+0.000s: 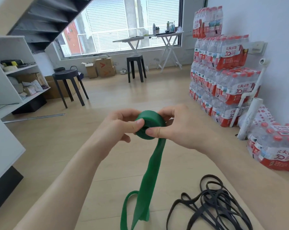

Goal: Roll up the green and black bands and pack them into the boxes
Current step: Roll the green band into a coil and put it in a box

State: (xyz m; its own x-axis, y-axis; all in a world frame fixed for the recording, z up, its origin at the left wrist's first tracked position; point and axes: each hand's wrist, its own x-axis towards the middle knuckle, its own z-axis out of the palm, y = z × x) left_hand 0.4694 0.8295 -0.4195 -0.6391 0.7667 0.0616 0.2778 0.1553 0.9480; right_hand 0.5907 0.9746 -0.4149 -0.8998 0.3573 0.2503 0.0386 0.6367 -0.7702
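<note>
At frame centre the green band point(149, 125) is part-rolled, pinched by the left hand point(122, 125) and right hand point(181, 128); its tail and the black bands point(211, 203) lower right remain unrolled, nothing boxed.

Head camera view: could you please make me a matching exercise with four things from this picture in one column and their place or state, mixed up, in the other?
1. green band
2. black bands
3. round black stool
4. bottled water packs

A. stacked at the right side
B. lying loose in a tangle, lower right
C. partly rolled, gripped by the left hand and the right hand
D. standing beside the white shelf

Pairs: 1-C, 2-B, 3-D, 4-A
</note>
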